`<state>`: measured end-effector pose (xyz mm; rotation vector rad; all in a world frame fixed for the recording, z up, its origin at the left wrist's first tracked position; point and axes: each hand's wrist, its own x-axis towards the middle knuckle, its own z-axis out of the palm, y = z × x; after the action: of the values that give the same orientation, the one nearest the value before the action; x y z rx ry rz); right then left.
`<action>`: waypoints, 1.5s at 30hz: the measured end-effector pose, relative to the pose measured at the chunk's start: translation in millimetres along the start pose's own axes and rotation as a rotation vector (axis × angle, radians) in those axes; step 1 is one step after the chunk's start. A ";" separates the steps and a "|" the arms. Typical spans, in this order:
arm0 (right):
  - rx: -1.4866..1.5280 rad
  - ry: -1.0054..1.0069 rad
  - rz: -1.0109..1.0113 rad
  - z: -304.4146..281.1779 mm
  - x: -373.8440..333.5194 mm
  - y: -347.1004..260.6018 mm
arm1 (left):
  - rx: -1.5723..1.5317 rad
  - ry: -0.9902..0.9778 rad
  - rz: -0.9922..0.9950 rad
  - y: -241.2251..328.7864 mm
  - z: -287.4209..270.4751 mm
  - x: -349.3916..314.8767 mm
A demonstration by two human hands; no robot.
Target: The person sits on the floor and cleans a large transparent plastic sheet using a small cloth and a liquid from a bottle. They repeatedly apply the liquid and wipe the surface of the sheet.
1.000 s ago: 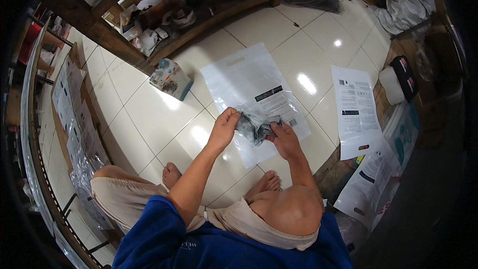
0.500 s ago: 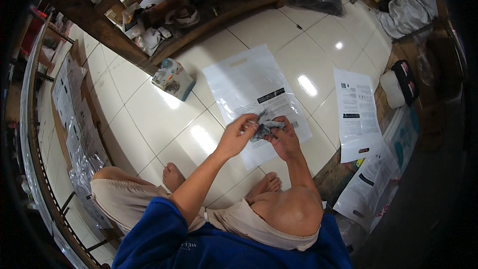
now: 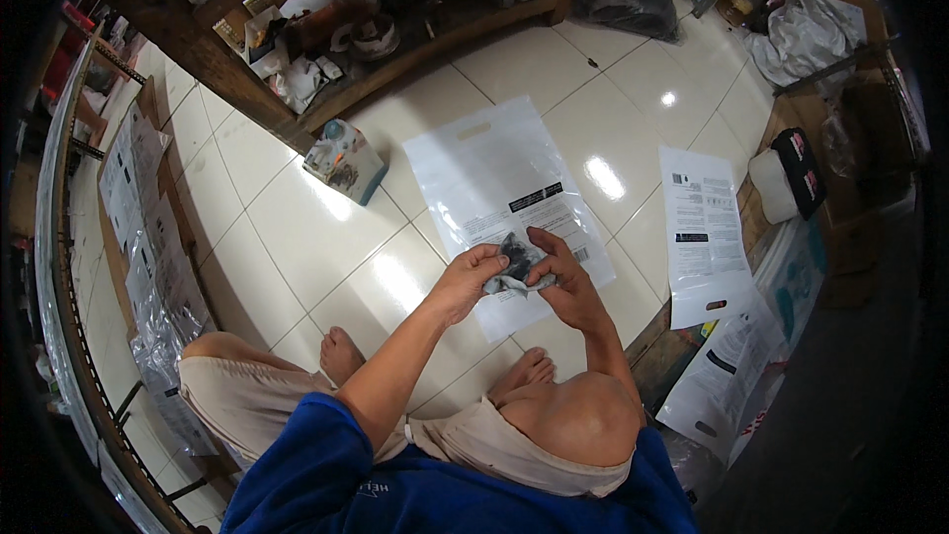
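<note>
A crumpled grey rag (image 3: 517, 259) with dark stains is held between my two hands, above a printed white plastic bag (image 3: 491, 153). My left hand (image 3: 469, 277) pinches the rag's left side between thumb and fingers. On the other side, my right hand (image 3: 570, 282) grips it, the index finger raised along its upper edge. The bag lies flat on the tiles, its cut-out handle at the far end and printed text and a black bar across its nearer half. My hands hide part of its near end.
Left of the bag stands a small open carton (image 3: 345, 162) with things inside. More printed bags (image 3: 704, 237) lie at right, beside a black-and-white pad (image 3: 788, 176). A wooden shelf (image 3: 435, 44) spans the back. Sheets in clear plastic (image 3: 148, 257) lean along the left rack.
The rag has been turned and spread in my fingers, so its dark stained face shows upward. My hands have shifted slightly nearer to me. The bag lies as before.
</note>
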<state>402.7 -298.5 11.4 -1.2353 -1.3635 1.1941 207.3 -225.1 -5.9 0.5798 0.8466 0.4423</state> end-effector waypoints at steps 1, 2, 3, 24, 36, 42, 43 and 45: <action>-0.050 0.015 0.017 -0.4 -1.7 3.1 | -0.014 0.020 0.005 5.2 2.2 -3.5; -0.100 0.031 0.034 -0.5 -3.6 9.7 | -0.028 0.040 0.011 8.8 2.7 -5.2; -0.149 0.047 0.052 -0.4 -5.7 16.2 | -0.044 0.056 0.026 8.9 0.3 -3.9; 0.583 0.179 0.384 25.1 -9.3 24.9 | 0.094 -0.058 0.042 -8.9 -6.6 12.2; 0.402 0.423 0.459 38.3 7.2 40.2 | 0.868 0.504 0.471 1.5 -30.2 11.4; 0.823 0.476 0.472 30.1 10.9 37.5 | 0.500 1.290 0.751 29.6 -176.1 42.9; 0.914 0.466 0.454 33.1 17.2 39.4 | 0.551 1.362 0.842 40.6 -193.8 45.2; 1.013 0.449 0.426 30.2 21.2 39.3 | 0.675 1.391 0.902 64.2 -205.8 48.8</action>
<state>375.5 -278.6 -30.6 -0.9381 -0.0689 1.4872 63.5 -86.8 -101.1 1.3184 2.0964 1.4962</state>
